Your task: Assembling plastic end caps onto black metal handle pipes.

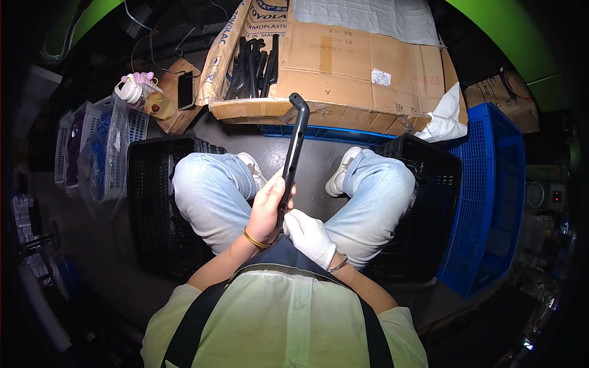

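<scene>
A long black plastic handle-like part [296,138] with a bent top end and several holes along it stands nearly upright over my lap. My bare left hand [269,205] wraps its fingers round the lower half of it. At its bottom end my right hand [309,237], in a white glove, is closed with fingertips pressed together against the part. Whatever those fingertips may pinch is too small to make out. More black parts [251,67] of similar look lie bunched on the cardboard in front of me, at the left.
A flattened cardboard box [350,80] covers the work surface ahead. Black crates [429,202] flank my knees, and a blue crate [472,208] stands at the right. On the left are a drink bottle [153,101], a phone [185,91] and a white basket with plastic bags [101,147].
</scene>
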Demonstrator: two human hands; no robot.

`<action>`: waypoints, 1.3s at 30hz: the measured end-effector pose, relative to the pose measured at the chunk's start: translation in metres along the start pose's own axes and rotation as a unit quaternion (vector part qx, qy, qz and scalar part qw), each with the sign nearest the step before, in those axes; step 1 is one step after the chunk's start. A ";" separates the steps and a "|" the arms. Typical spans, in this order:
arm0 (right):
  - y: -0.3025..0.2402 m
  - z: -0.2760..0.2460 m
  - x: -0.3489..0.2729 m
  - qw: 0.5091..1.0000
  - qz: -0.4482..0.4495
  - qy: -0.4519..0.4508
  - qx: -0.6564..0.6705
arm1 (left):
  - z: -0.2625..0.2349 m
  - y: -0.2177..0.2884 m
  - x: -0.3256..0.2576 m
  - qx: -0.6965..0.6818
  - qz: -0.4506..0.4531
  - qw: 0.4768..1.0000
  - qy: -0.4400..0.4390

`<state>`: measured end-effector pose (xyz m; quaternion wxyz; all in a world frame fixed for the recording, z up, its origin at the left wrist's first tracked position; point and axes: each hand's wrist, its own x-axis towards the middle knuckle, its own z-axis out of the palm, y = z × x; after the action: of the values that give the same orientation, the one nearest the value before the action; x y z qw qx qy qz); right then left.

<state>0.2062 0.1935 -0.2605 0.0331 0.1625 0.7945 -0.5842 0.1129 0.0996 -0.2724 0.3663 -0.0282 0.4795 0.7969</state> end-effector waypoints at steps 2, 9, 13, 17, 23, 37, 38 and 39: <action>-0.006 -0.004 0.000 1.000 0.001 -0.022 -0.001 | 0.000 0.002 0.000 -0.009 -0.009 1.000 -0.012; -0.008 -0.007 0.001 0.999 -0.008 -0.036 -0.027 | 0.000 0.006 0.000 -0.027 -0.034 0.999 -0.033; -0.002 -0.001 0.000 1.000 0.016 -0.020 0.019 | 0.001 0.006 0.000 -0.027 -0.031 0.999 -0.030; -0.001 -0.009 -0.003 0.987 0.051 0.033 0.146 | -0.003 0.009 -0.001 -0.017 -0.047 0.998 -0.038; -0.009 -0.087 0.049 0.958 -0.029 0.248 0.144 | -0.033 0.029 -0.027 0.240 -0.020 0.950 -0.201; -0.022 -0.055 0.021 0.926 0.122 0.002 0.358 | -0.012 0.035 -0.011 0.233 -0.082 0.952 -0.182; -0.021 -0.059 0.018 0.972 0.077 -0.005 0.222 | -0.005 0.038 -0.012 0.222 -0.063 0.957 -0.176; -0.021 -0.062 0.016 0.996 0.030 -0.013 0.081 | -0.003 0.039 -0.012 0.222 -0.064 0.957 -0.177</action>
<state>0.1929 0.2494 -0.2255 0.0473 0.1808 0.7386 -0.6477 0.0963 0.0798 -0.2403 0.4929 0.1648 0.5692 0.6370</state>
